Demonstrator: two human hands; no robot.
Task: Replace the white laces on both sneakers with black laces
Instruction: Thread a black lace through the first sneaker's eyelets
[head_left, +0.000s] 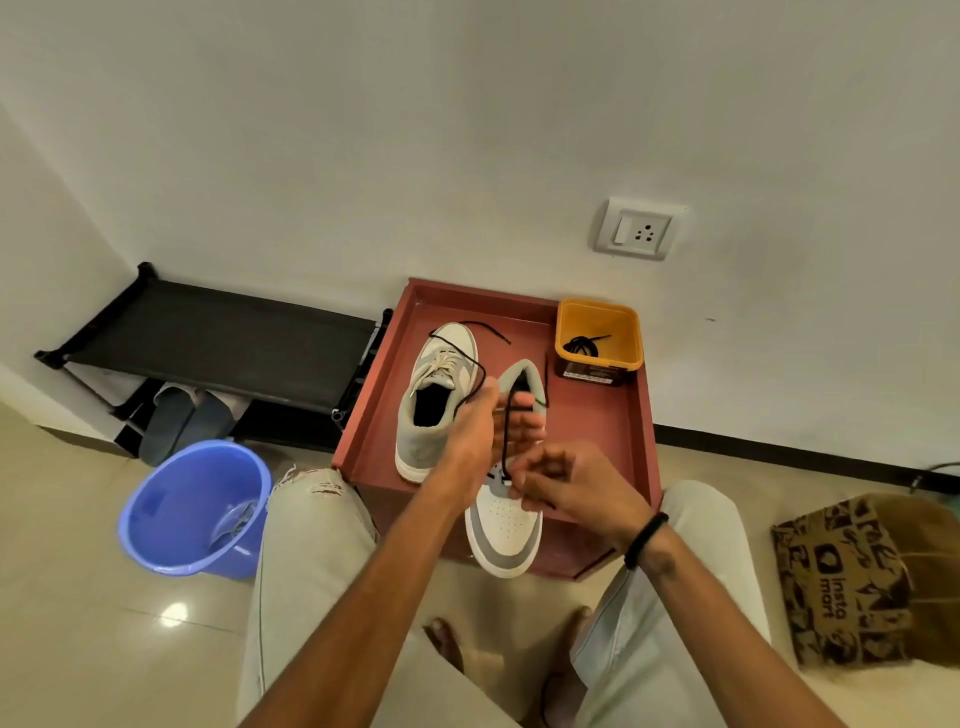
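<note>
Two grey-and-white sneakers lie on a red low table (597, 431). The left sneaker (436, 395) points away from me and carries white laces. The right sneaker (506, 525) points toward me, its toe over the table's front edge. A black lace (503, 441) runs up from its eyelets, and its far ends trail over the left sneaker and the table. My left hand (483, 436) holds the black lace above the shoe's tongue. My right hand (566, 486) pinches the lace near the lower eyelets. Another black lace (584, 345) is coiled inside a yellow tub (597, 338).
A blue bucket (195, 509) with something inside stands on the floor at left. Behind it is a black shoe rack (218, 332) with slippers underneath. A brown printed paper bag (852, 577) sits at right. My knees flank the table's front edge.
</note>
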